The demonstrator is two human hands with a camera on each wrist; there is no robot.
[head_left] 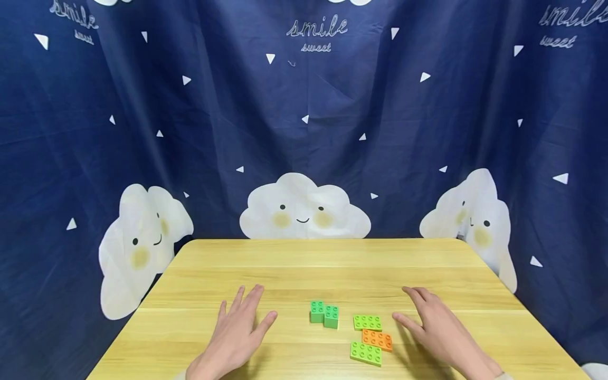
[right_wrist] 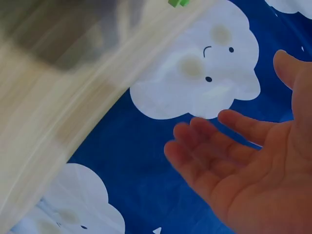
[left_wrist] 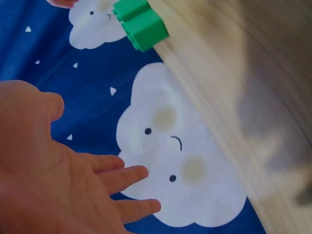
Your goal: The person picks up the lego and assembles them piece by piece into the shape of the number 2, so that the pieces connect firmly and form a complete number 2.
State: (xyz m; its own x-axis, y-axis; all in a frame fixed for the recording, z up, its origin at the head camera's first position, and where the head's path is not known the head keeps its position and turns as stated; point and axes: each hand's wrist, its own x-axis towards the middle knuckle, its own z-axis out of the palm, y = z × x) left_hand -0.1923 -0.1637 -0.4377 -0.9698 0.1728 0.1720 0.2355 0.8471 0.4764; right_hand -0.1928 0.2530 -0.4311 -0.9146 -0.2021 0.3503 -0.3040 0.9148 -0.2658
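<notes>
In the head view my left hand (head_left: 236, 332) hovers above the table's left part, fingers spread and holding nothing. Two dark green toy bricks stand side by side to its right, a left one (head_left: 317, 312) and a right one (head_left: 331, 317); green bricks (left_wrist: 141, 24) also show in the left wrist view. My right hand (head_left: 439, 332) is raised over the right part with nothing in it. Left of that hand lie flat bricks: a lime one (head_left: 367, 323), an orange one (head_left: 377, 340) touching or nearly touching it, and another lime one (head_left: 366, 353) nearest the front.
The pale wooden table (head_left: 285, 264) has rounded far corners. Behind it and along both sides hangs a dark blue curtain (head_left: 228, 105) printed with white clouds, small triangles and lettering.
</notes>
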